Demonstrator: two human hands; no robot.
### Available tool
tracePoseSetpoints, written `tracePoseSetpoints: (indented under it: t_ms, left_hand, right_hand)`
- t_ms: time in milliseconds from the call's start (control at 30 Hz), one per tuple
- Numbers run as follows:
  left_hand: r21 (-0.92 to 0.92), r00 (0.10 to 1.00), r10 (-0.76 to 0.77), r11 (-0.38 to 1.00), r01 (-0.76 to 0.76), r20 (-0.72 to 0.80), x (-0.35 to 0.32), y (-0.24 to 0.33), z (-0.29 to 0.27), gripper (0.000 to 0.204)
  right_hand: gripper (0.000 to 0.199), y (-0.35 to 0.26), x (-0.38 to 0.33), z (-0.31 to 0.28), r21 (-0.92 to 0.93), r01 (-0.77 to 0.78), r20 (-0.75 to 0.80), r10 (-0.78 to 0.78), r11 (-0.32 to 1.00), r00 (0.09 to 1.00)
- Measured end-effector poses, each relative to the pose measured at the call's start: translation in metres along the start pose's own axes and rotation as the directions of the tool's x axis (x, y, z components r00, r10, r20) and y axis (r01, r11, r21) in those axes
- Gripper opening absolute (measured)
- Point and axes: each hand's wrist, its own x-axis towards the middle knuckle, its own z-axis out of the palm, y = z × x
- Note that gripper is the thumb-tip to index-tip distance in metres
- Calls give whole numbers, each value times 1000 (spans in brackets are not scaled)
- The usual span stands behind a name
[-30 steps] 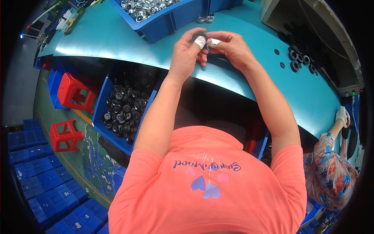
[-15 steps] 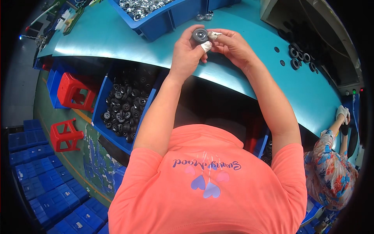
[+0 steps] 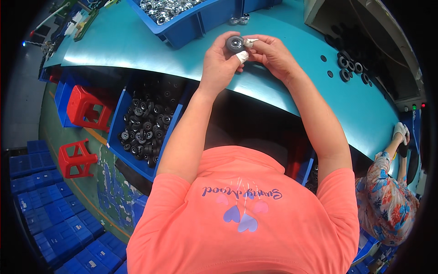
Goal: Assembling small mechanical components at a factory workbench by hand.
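A small black wheel (image 3: 235,43) with a shiny metal centre is held between both hands above the teal tabletop. My left hand (image 3: 220,61) grips it from the left, its thumb wrapped in white tape. From the right, my right hand (image 3: 270,52) pinches the wheel's edge, with white wrapping on a finger or thumb there too. The fingers behind the wheel are partly hidden. Just beyond my hands, a few shiny metal parts (image 3: 239,20) lie on the table beside a blue bin (image 3: 182,29) heaped with similar metal pieces.
Black rings (image 3: 345,74) lie scattered on the teal table (image 3: 292,32) at the right, before a grey machine housing (image 3: 388,50). A blue crate (image 3: 119,121) of black wheels sits below the table edge. Red stools (image 3: 77,159) stand at left; a co-worker (image 3: 388,201) is at far right.
The wheel has tilted slightly in my fingers and sits a touch lower. Both hands keep their hold on it.
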Motion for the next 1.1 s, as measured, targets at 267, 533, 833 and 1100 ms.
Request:
tracePoseSetpoints:
  t_ms: [267, 533, 833, 1100]
  left_hand:
    - [-61, 998, -64, 996, 64, -4, 2, -1, -8, 37]
    - [29, 999, -49, 998, 49, 13, 1, 2, -1, 31]
    - [-60, 994, -110, 992, 109, -21, 4, 0, -5, 27]
    - [-155, 999, -36, 987, 37, 8, 2, -3, -10, 28]
  right_hand:
    - [37, 1, -2, 3, -110, 9, -38, -13, 994, 999]
    - [38, -2, -1, 3, -149, -30, 7, 31, 988, 999]
    - [32, -6, -6, 11, -384, 99, 60, -82, 918, 995]
    - [38, 0, -2, 7, -213, 74, 94, -55, 974, 994]
